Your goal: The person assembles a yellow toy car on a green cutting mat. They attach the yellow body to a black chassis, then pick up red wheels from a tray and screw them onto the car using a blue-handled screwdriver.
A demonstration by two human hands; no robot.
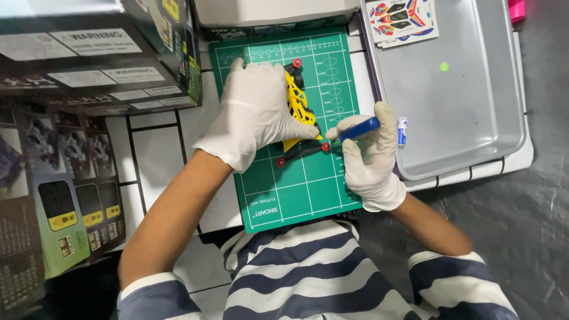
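On the green cutting mat (308, 184), seen from the head camera, lies a small model car chassis (299, 106) with a yellow frame, black underbody and small red rollers at its corners. It sits lengthwise on the upper middle of the mat, partly covered by the left hand.

Left hand (261, 109): gloved in white, palm down, fingers spread over the left side of the chassis and pressing it against the mat. The hand is closed onto the chassis rather than lifted clear of it.

Right hand (370, 154): gloved in white, wrapped around a blue-handled tool (358, 128). The handle points left toward the lower right corner of the chassis, near one red roller (325, 146). The tip of the tool is hidden; contact with the chassis cannot be confirmed.

To the right of the mat stands a grey metal tray (468, 118). A sticker sheet (402, 21) with coloured shapes lies at its top left corner, and a small green dot (444, 67) rests on its floor. A small white and blue cylinder (402, 131) lies at the tray's left edge, just beside the right hand.

Dark printed cardboard boxes (89, 65) are stacked at the left of the mat. Both sleeves are striped navy and white (308, 278).
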